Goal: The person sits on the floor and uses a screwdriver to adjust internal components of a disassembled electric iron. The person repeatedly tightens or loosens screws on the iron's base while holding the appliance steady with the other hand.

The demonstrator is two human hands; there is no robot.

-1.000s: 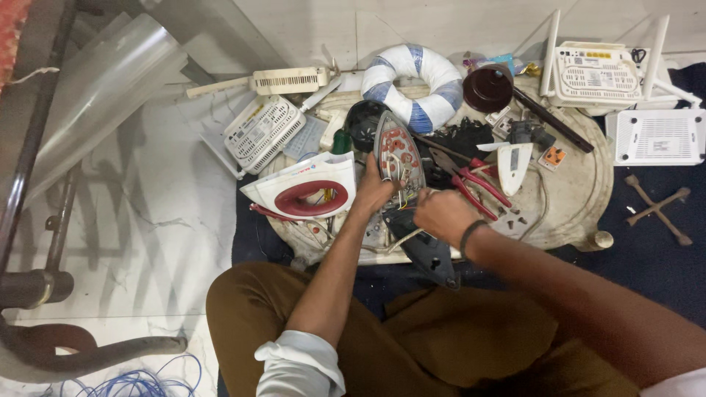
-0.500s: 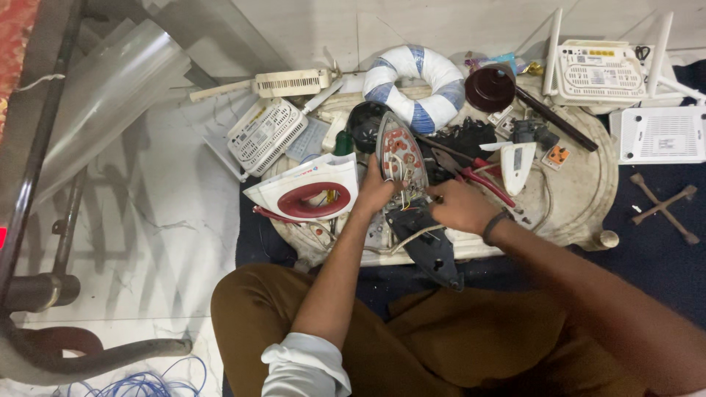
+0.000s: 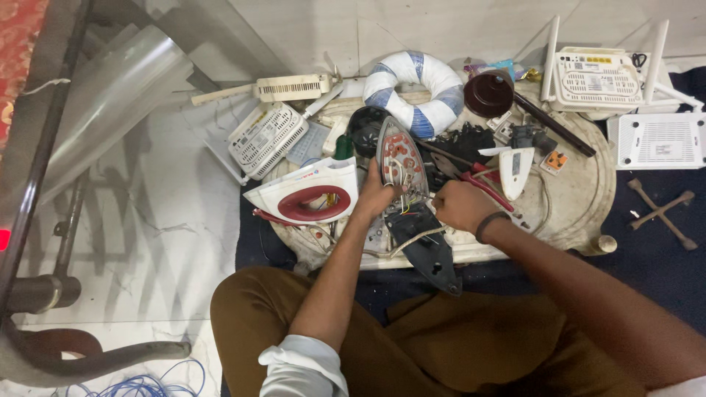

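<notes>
**Opened iron held on a crowded round board**

Opened clothes iron [image 3: 401,165] lying soleplate-down in the middle of a round pale work board [image 3: 588,198], inner parts and coloured wires bared, tip pointing away. Left hand [image 3: 376,195] pressed to the iron's left edge, grip closed on the body beside the wiring. Right hand [image 3: 460,206] curled just right of the wires, dark band at the wrist; grip narrow, fingertips tucked out of sight, so impossible to tell what, if anything, is pinched. Black rear cover [image 3: 426,246] with grey cord hanging off the near edge of the board, above the lap.

No true containers in sight; dark brown round cap [image 3: 489,93] standing at the far side of the board, contents not visible. White and red iron shell [image 3: 309,195] just left of the left hand. Red-handled pliers [image 3: 485,187] just beyond the right hand, near a small white iron-shaped cover [image 3: 516,169]. White and blue ring [image 3: 415,88] at the far edge.

Board resting on the floor: pale marble tiles [image 3: 162,220] at left, dark blue mat [image 3: 662,257] at right. White routers [image 3: 599,73] with antennas at top right, metal cross piece [image 3: 662,209] on the mat, blue wire coil [image 3: 140,382] at bottom left.
</notes>
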